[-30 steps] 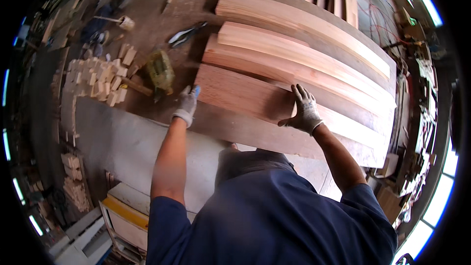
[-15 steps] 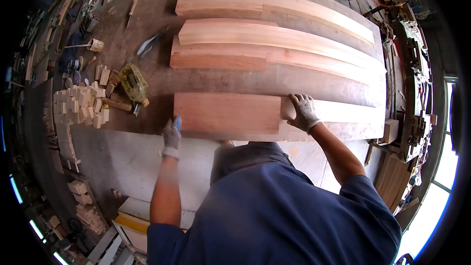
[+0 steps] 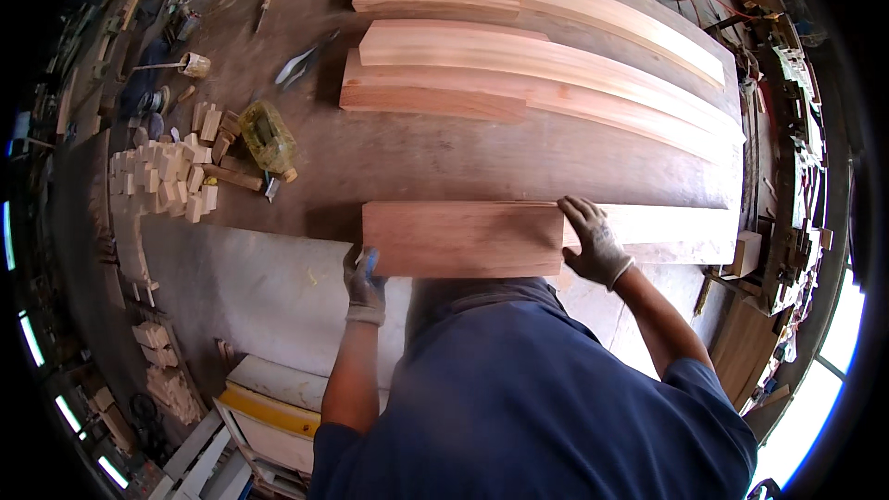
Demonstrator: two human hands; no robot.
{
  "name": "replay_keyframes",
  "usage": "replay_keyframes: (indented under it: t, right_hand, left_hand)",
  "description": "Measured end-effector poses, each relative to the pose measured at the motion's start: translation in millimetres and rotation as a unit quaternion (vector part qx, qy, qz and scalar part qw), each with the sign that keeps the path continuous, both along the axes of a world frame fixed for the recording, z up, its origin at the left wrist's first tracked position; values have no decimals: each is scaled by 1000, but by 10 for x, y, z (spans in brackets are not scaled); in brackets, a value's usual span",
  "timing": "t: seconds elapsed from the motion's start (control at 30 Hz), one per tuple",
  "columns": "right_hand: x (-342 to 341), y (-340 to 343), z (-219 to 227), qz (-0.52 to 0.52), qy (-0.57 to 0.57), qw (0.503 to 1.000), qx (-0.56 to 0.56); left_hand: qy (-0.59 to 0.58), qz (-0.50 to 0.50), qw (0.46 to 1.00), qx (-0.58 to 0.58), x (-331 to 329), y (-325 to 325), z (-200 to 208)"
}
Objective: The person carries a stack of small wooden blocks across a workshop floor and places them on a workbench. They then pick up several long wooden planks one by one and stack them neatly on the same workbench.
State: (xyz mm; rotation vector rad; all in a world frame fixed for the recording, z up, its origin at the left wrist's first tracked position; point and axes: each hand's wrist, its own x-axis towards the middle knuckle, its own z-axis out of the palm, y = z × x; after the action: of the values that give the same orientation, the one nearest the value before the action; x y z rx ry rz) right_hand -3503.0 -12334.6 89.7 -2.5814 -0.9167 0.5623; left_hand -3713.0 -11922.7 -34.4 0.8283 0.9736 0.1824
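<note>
A long wooden board (image 3: pixel 463 239) lies along the table's near edge, close against my body. Its left part is a wide reddish piece, and a paler, longer part (image 3: pixel 681 227) stretches off to the right. My left hand (image 3: pixel 366 287), in a greyish glove with a blue patch by the thumb, is curled at the near left corner of the wide piece. My right hand (image 3: pixel 597 245), gloved too, grips the board where the wide piece ends, its fingers over the far side and its thumb nearer me. The board's underside is hidden.
Similar long boards (image 3: pixel 444 42) lie farther back on the brown table (image 3: pixel 306 148). At left are a yellowish plastic bottle (image 3: pixel 269 139), a pile of small wood blocks (image 3: pixel 167 171), a hammer (image 3: pixel 236 178) and a cup with a stick (image 3: pixel 194 65). A shelf (image 3: pixel 792 176) crowded with wood stands right.
The board has come nearer to my body and a little to the right, both hands moving with it. The whole view has shifted slightly.
</note>
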Motion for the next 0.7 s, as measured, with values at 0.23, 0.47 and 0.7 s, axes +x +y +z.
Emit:
replay_keyframes:
  t: [0.23,0.47,0.7]
  right_hand:
    - [-378,1193,212,122,-84,988,53]
    - [-229,1501,-255,85,-181,978,53]
    - [500,1697,3,70,-71,995,-27]
  left_hand:
    - [172,-7,985,16,743,-113,985]
    - [286,-134,947,60,1133,88,1071]
    - [224,-207,952,6,1316,431,1234]
